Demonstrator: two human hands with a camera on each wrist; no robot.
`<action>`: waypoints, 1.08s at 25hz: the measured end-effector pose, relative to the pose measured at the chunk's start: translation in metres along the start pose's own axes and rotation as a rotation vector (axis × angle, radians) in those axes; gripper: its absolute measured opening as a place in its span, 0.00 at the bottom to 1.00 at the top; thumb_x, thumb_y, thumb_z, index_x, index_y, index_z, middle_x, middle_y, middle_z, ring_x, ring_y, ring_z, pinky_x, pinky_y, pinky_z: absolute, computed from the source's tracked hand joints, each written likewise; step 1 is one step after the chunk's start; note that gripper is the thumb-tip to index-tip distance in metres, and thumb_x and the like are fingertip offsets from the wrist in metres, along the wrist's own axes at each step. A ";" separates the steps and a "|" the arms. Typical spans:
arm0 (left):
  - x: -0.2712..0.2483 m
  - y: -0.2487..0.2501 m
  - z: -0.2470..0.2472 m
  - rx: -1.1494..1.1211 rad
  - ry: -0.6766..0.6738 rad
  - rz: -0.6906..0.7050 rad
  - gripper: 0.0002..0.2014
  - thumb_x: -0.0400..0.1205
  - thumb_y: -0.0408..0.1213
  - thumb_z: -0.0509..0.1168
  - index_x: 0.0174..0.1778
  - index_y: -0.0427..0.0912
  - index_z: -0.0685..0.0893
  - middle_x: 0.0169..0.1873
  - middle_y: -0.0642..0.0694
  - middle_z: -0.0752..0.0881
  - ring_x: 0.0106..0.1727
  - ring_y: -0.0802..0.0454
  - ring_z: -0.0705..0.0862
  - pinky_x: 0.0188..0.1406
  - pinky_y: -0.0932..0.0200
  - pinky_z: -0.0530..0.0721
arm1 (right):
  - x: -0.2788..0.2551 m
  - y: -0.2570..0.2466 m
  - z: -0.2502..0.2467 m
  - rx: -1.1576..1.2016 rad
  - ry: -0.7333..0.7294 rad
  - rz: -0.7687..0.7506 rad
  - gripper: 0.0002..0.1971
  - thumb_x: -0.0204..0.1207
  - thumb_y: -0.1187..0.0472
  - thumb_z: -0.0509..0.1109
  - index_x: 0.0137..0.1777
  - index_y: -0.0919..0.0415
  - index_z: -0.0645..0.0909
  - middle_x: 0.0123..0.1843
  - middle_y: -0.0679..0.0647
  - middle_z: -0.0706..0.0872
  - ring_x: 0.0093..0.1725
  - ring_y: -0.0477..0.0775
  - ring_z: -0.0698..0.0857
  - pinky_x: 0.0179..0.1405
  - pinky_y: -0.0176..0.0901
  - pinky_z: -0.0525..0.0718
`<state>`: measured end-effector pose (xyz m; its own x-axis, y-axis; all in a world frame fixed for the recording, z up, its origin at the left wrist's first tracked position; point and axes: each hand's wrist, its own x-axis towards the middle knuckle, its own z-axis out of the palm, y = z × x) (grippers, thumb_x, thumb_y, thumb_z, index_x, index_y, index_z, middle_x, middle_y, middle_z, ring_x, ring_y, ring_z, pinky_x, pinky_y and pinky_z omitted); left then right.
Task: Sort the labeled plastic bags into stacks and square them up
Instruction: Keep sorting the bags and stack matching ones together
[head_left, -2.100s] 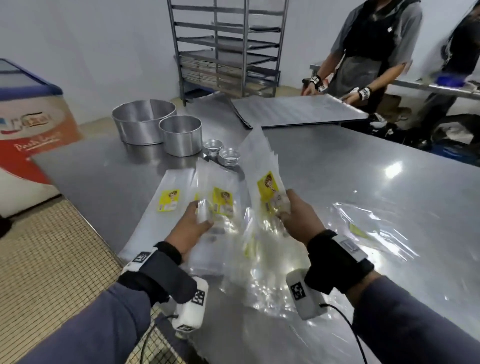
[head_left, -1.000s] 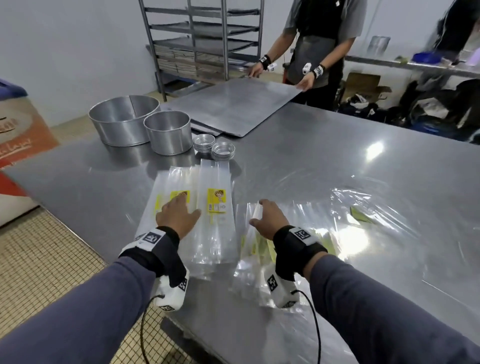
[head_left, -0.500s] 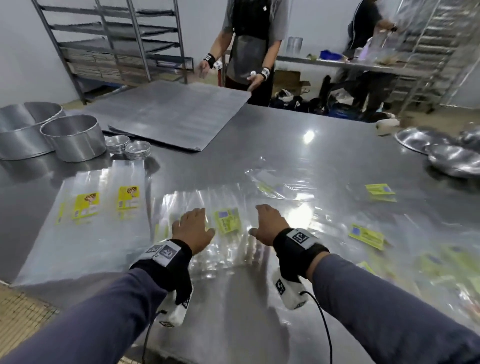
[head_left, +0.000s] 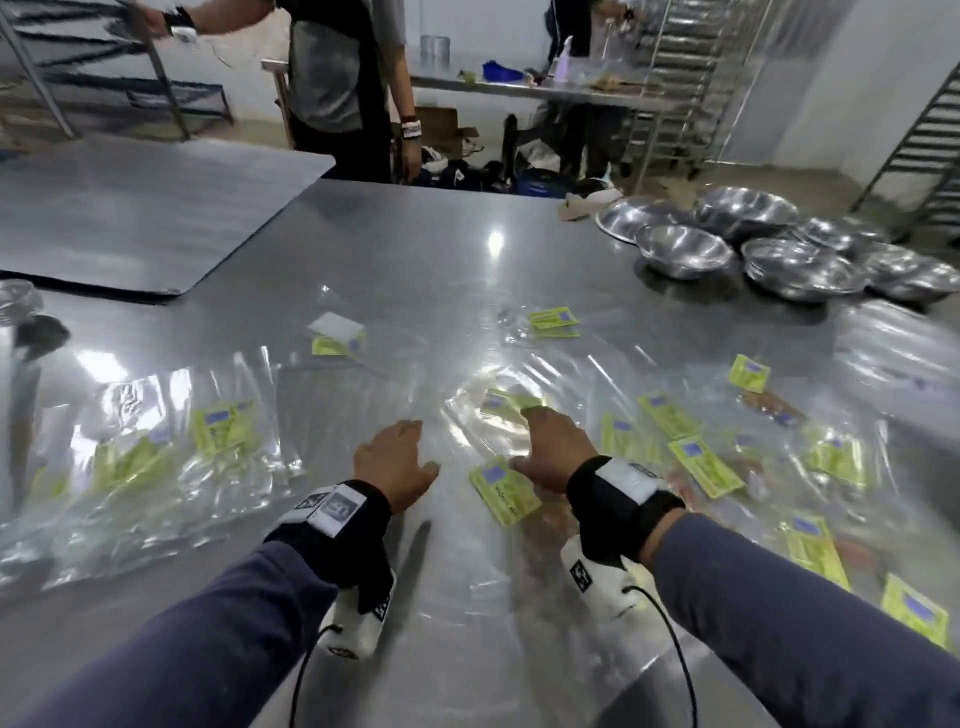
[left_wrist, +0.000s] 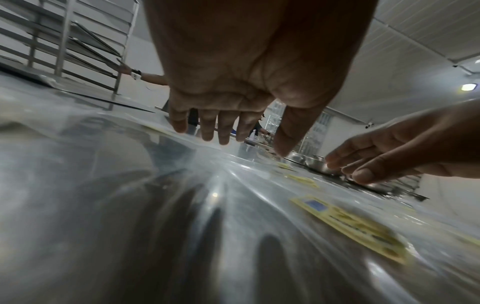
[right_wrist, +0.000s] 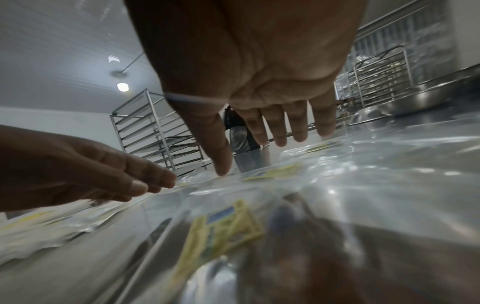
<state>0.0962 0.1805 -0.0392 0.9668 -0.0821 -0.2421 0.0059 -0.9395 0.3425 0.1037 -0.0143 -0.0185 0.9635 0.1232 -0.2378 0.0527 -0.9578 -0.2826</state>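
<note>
Clear plastic bags with yellow labels lie scattered flat over the steel table (head_left: 441, 249). A loose heap of bags (head_left: 156, 457) sits at the left. One bag's yellow label (head_left: 505, 489) (left_wrist: 350, 226) (right_wrist: 223, 224) lies between my hands. My left hand (head_left: 397, 457) (left_wrist: 228, 131) hovers palm down just above the plastic, fingers straight, holding nothing. My right hand (head_left: 550, 447) (right_wrist: 275, 144) is spread palm down over the scattered bags (head_left: 675, 431), fingertips near the plastic, nothing gripped.
Several steel bowls (head_left: 753, 249) stand at the back right. A large metal sheet (head_left: 130, 208) lies at the back left. A person (head_left: 337, 78) stands beyond the table by a tray rack. More racks (head_left: 909, 130) stand at the right.
My view and both hands have swung right, away from the two stacked bag piles and the round pans, over to the scattered bags. Both hands let go of the bags they held.
</note>
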 end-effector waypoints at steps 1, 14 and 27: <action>0.000 0.007 0.003 0.013 -0.007 0.026 0.33 0.83 0.48 0.60 0.81 0.43 0.56 0.81 0.46 0.60 0.80 0.47 0.61 0.77 0.49 0.61 | -0.004 0.008 -0.002 0.008 0.017 -0.005 0.37 0.75 0.50 0.70 0.79 0.61 0.59 0.78 0.58 0.66 0.77 0.59 0.65 0.73 0.49 0.68; 0.007 0.035 0.033 0.218 -0.293 0.089 0.41 0.78 0.54 0.67 0.81 0.63 0.48 0.83 0.42 0.40 0.83 0.40 0.40 0.78 0.37 0.52 | -0.036 0.077 0.023 -0.086 -0.221 0.073 0.53 0.67 0.41 0.75 0.83 0.44 0.42 0.85 0.52 0.39 0.84 0.59 0.39 0.78 0.69 0.43; 0.050 0.001 0.006 -0.130 -0.077 -0.183 0.41 0.64 0.47 0.81 0.64 0.33 0.67 0.61 0.36 0.77 0.64 0.38 0.77 0.58 0.48 0.77 | -0.007 0.059 0.016 0.006 -0.194 0.209 0.48 0.69 0.39 0.72 0.82 0.48 0.49 0.85 0.52 0.47 0.83 0.58 0.50 0.79 0.68 0.52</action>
<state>0.1426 0.1733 -0.0565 0.9245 0.0556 -0.3772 0.2166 -0.8908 0.3995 0.0959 -0.0677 -0.0484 0.8848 -0.0288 -0.4650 -0.1439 -0.9662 -0.2139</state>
